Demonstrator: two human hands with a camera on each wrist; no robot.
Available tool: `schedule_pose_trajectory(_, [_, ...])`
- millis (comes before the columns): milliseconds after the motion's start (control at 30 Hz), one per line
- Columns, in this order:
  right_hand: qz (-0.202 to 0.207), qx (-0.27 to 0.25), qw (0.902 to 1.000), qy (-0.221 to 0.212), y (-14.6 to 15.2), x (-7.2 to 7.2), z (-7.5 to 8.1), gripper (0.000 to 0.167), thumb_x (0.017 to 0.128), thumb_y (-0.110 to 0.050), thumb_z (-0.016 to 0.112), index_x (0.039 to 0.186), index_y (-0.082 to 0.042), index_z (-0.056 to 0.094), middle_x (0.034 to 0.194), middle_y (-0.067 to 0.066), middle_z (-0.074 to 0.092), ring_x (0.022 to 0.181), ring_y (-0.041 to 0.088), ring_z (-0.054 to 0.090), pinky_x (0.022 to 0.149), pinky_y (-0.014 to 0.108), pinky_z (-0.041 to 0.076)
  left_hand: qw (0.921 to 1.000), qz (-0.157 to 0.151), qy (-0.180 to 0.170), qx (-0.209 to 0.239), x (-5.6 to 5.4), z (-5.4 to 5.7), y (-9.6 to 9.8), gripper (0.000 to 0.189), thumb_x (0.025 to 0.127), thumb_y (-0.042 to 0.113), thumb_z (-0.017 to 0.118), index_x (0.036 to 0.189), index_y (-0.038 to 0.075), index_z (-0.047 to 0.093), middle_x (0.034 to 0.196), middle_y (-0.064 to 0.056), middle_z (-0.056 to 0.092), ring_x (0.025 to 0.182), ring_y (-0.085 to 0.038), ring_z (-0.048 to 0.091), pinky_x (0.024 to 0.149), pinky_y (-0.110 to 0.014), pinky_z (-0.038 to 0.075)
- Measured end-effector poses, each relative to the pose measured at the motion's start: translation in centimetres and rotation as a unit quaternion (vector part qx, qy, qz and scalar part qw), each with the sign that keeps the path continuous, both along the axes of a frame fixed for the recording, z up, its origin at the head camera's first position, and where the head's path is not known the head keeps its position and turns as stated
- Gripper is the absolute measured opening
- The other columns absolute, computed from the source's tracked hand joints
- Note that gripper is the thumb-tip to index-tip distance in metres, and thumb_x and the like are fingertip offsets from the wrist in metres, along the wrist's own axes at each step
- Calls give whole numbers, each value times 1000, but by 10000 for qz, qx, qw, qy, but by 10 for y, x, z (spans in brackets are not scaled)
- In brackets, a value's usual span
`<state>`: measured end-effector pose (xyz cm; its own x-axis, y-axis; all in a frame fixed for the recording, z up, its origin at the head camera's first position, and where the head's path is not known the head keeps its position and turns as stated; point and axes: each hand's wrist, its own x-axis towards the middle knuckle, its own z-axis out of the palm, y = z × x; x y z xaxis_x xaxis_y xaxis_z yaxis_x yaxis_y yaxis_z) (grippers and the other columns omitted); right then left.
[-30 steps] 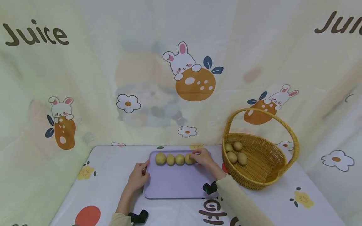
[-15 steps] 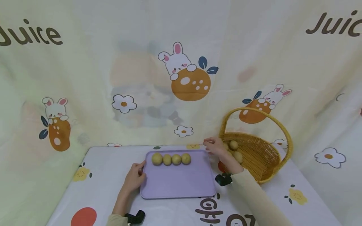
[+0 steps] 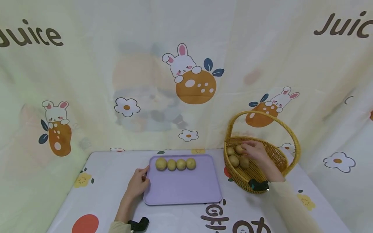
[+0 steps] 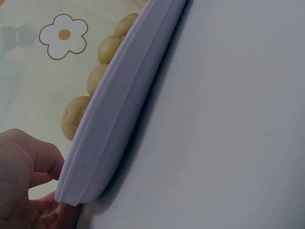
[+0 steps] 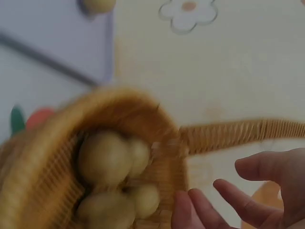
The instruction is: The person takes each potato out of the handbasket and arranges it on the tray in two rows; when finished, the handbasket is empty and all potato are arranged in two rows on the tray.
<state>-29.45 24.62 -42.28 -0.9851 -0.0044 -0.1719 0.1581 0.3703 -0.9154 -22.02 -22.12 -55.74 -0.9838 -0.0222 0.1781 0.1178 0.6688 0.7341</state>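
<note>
My left hand [image 3: 138, 183] holds the left edge of a lilac rectangular tray [image 3: 183, 187]. In the left wrist view its thumb and fingers [image 4: 45, 160] lie about the tray's corner. A row of several potatoes [image 3: 171, 165] touches along the tray's far side. My right hand [image 3: 257, 153] reaches over a woven basket [image 3: 247, 181] with a tall handle. Several more potatoes [image 3: 234, 160] lie at the basket's left end, partly covered by the fingers in the head view. The right wrist view shows those fingers [image 5: 205, 210] spread apart, holding nothing, beside the blurred potatoes [image 5: 105, 160].
The basket's arched handle [image 3: 292, 136] rises over its right part, close to the right forearm. A printed white cloth [image 3: 116, 168] covers the table. Right behind the tray and basket hangs a printed curtain [image 3: 151, 97].
My right hand has left the potato at the row's right end and swung right, now over the basket. The left hand stays at the tray. The head view has shifted slightly right.
</note>
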Motion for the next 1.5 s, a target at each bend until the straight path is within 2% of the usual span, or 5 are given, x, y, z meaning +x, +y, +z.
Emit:
schedule_pose_trajectory(167, [27, 655, 9976, -211, 18, 4, -14, 53, 101, -21, 46, 140, 14, 42, 131, 33, 48, 107, 35, 58, 85, 41, 50, 10000, 15, -58, 31, 2, 0, -3, 60, 78, 0, 60, 138, -5, 53, 108, -18, 54, 77, -15, 53, 69, -32, 44])
schedule_pose_trajectory(433, [-55, 181, 9970, -752, 27, -1, -49, 58, 98, -15, 51, 142, 17, 34, 52, -7, 41, 48, 8, 38, 56, 31, 41, 10000, -8, 37, 82, 3, 0, -3, 59, 78, 0, 60, 137, -5, 54, 106, -17, 54, 76, -14, 52, 69, -30, 44])
schedule_pose_trajectory(733, [-348, -17, 9966, -748, 29, 5, -61, 58, 93, -12, 57, 139, 16, 37, 94, 11, 53, 73, 16, 55, 67, 35, 53, 9998, -126, 62, 171, 4, 2, -1, 59, 77, 0, 60, 136, -6, 55, 104, -18, 54, 74, -13, 51, 66, -28, 42])
schedule_pose_trajectory(1333, [-169, -58, 9986, -498, 27, 7, -49, 55, 93, -10, 56, 137, 20, 38, 58, -5, 46, 54, 9, 48, 57, 30, 48, 10000, -32, 32, 71, 0, 1, -1, 60, 78, 0, 59, 138, -4, 54, 106, -18, 54, 76, -14, 51, 69, -30, 43])
schedule_pose_trajectory(1500, [-139, -10, 9987, -497, 23, 7, -38, 57, 95, -15, 58, 139, 16, 41, 74, -3, 53, 62, 8, 55, 62, 30, 53, 10000, -46, 13, 80, -1, 0, -1, 59, 78, 0, 59, 137, -4, 54, 106, -18, 54, 76, -14, 51, 69, -30, 43])
